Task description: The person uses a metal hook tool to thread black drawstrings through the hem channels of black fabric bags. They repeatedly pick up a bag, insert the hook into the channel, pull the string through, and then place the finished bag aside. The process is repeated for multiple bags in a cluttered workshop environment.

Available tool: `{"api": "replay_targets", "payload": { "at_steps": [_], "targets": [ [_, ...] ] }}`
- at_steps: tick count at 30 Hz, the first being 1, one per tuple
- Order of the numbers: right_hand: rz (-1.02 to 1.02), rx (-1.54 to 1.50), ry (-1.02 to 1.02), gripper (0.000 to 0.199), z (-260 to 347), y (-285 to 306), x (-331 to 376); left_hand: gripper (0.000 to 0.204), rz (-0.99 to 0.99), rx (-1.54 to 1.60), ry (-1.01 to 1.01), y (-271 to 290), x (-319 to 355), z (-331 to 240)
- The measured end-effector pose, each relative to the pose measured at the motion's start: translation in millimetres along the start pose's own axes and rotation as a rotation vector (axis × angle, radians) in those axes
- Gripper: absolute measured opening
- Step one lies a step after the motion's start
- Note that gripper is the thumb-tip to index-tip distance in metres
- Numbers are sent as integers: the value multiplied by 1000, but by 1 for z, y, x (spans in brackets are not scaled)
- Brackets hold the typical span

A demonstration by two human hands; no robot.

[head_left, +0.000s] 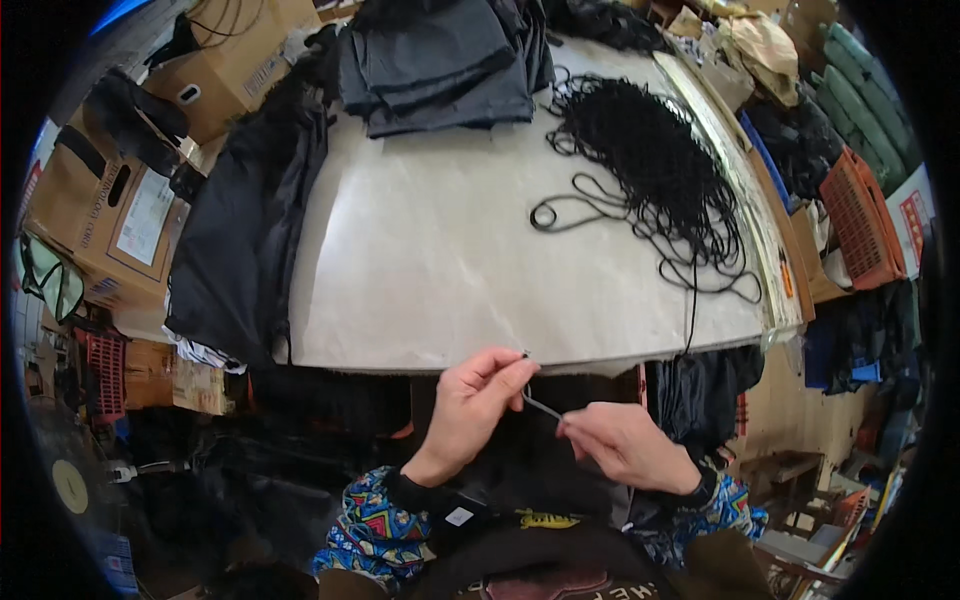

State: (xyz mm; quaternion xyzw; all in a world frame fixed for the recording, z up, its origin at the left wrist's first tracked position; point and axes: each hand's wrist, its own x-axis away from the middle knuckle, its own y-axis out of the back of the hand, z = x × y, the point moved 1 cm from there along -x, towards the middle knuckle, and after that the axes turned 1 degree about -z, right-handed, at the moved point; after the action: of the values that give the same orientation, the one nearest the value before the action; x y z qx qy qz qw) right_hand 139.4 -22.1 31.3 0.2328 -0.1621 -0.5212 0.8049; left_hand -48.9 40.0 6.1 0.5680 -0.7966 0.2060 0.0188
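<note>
Just in front of the table's near edge, my left hand [478, 408] is closed in a pinch. A tiny dark tip shows between its thumb and forefinger; its kind is too small to make out. My right hand [638, 447], lower and to the right, pinches one end of a thin grey rod-like piece [543, 405]. That piece slants up to the left hand's fingers, where its far end is hidden. On the table's right lies a tangled heap of black cord [650, 140], with loose loops on its near side and one strand [692, 310] hanging at the front edge.
Folded black cloth [440, 65] is stacked at the back of the pale tabletop [430, 250]. More black fabric [245, 220] drapes over its left side. Cardboard boxes [110, 215] stand at left, an orange crate [862, 215] at right. Black cloth [705, 395] hangs below the near edge.
</note>
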Motion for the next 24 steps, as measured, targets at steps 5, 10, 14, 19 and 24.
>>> {"api": "replay_targets", "payload": {
  "at_steps": [5, 10, 14, 19, 24],
  "targets": [
    [-21, 67, 202, 14, 16, 25, 12, 18, -44, -168, -263, -19, -57, -19],
    [-443, -461, 446, 9, 21, 54, 0, 25, 232, -638, -276, -47, -109, 34],
    [-439, -805, 90, 35, 4, 87, -5, 24, 774, -1066, -257, -59, -157, -2],
    [-715, -805, -214, 32, -47, 102, 33, 24, -299, -1078, -1051, -4, -351, -100],
    [-586, -824, -497, 21, -65, 100, 30, 33, -638, -1492, -1124, 52, -446, -144]
  ]
}}
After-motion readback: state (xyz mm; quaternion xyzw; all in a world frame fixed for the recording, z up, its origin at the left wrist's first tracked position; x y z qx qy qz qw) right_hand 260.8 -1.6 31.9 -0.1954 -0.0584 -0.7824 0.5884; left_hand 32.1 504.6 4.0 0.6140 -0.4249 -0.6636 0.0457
